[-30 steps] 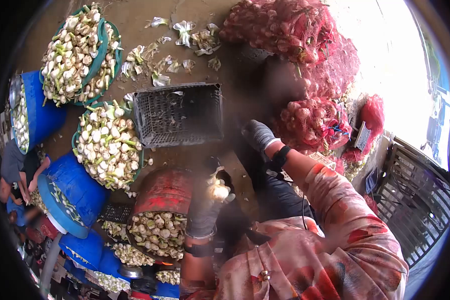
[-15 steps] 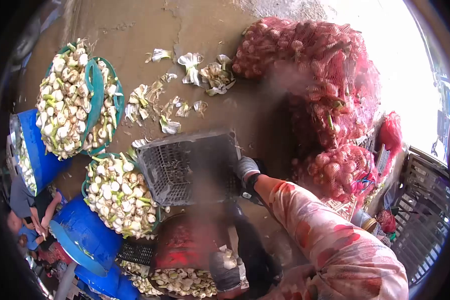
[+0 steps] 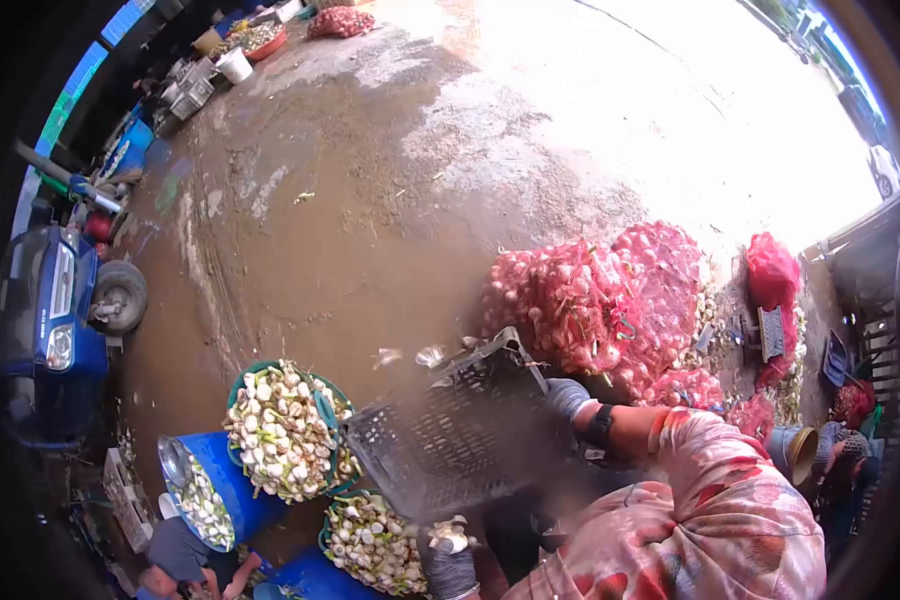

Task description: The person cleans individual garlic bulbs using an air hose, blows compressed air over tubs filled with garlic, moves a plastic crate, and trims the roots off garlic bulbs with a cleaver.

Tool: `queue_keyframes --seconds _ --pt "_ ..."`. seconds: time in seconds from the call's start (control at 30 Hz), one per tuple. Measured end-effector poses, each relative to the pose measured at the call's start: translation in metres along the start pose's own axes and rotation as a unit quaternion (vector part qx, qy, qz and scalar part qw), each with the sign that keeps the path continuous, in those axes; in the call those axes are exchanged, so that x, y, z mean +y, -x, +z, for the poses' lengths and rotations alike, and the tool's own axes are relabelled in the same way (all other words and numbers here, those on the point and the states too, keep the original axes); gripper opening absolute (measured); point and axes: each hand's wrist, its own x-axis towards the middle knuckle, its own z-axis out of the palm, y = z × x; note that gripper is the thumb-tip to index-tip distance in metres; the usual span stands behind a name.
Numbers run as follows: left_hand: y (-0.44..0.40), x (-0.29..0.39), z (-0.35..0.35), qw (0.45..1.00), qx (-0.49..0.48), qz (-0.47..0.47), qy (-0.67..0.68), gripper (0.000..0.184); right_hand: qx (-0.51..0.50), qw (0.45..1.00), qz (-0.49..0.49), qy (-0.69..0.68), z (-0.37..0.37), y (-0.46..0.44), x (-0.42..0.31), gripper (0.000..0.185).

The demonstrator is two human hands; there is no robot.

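My right hand, in a grey glove with a black band at the wrist, is closed on the right end of a black plastic crate. The slatted crate is tilted, and a blurred smear over the middle hides part of it. My left hand, in a dark glove, is closed around garlic bulbs just below the crate's near corner. Whether it also touches the crate I cannot tell. Close to that hand, a basket heaped with trimmed garlic stands on the ground.
Further left are a green-rimmed basket of garlic, a blue barrel holding garlic and a bent-over person. Red mesh sacks lie beyond the crate. A blue truck stands at far left, a metal bucket at right.
The view has swung up, showing more of the yard. My right hand still grips the crate, which now looks raised and tilted. My left hand is nearer the crate's corner, still holding garlic.
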Motion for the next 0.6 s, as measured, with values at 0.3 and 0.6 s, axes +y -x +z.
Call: queue_keyframes --seconds 0.3,0.6 --pt "-0.166 0.203 -0.036 0.999 -0.012 -0.033 0.009 0.023 0.098 0.991 0.05 -0.077 -0.205 -0.037 -0.129 0.033" --pt "-0.401 0.403 0.148 0.917 -0.383 -0.001 -0.114 0.022 0.213 0.89 0.292 -0.28 -0.301 -0.055 -0.137 0.043"
